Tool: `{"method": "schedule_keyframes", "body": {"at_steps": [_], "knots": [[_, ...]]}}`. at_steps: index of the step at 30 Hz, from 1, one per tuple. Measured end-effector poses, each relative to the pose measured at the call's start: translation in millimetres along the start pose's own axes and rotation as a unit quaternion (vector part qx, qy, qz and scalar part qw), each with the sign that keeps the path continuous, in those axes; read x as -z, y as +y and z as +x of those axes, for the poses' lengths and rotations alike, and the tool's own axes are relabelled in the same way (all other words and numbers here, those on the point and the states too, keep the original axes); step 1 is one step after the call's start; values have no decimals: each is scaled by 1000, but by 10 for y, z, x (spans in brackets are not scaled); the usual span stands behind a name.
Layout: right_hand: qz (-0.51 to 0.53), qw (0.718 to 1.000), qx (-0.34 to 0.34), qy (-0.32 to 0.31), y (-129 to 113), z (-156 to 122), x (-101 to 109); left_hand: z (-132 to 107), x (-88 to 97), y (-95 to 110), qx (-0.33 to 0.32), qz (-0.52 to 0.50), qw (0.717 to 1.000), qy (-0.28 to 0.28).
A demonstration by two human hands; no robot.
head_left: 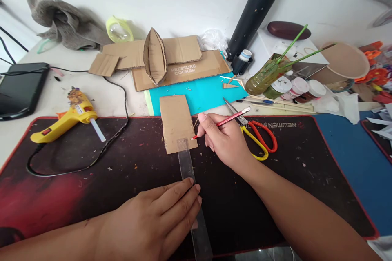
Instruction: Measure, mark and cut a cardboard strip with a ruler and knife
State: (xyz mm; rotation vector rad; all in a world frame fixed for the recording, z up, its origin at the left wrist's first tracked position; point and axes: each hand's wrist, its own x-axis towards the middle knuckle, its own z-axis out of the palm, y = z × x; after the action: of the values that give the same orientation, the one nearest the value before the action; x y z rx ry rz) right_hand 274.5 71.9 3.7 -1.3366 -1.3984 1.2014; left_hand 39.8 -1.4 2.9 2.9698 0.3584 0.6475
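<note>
My right hand [222,138] is closed on a red pencil [226,120], its tip just off the right edge of a small cardboard rectangle [176,122]. A clear plastic ruler [190,187] runs from the cardboard's lower edge toward me. My left hand [153,222] lies flat on the ruler's near part, fingers stretched out and pressing it onto the dark desk mat [92,183].
Red-and-yellow scissors [260,138] lie right of my right hand. A yellow glue gun [69,118] with its cord sits at the left. Behind are a cardboard boat shape [155,57], flat cardboard pieces, a teal sheet [202,94], a black flask [254,12], paint jars and brushes.
</note>
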Motion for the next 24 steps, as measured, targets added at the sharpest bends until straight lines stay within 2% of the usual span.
{"method": "schedule_keyframes", "body": {"at_steps": [24], "knots": [[15,1000,14,-13,5,2,4,8,8,6,-1,1,1000,-5]]}}
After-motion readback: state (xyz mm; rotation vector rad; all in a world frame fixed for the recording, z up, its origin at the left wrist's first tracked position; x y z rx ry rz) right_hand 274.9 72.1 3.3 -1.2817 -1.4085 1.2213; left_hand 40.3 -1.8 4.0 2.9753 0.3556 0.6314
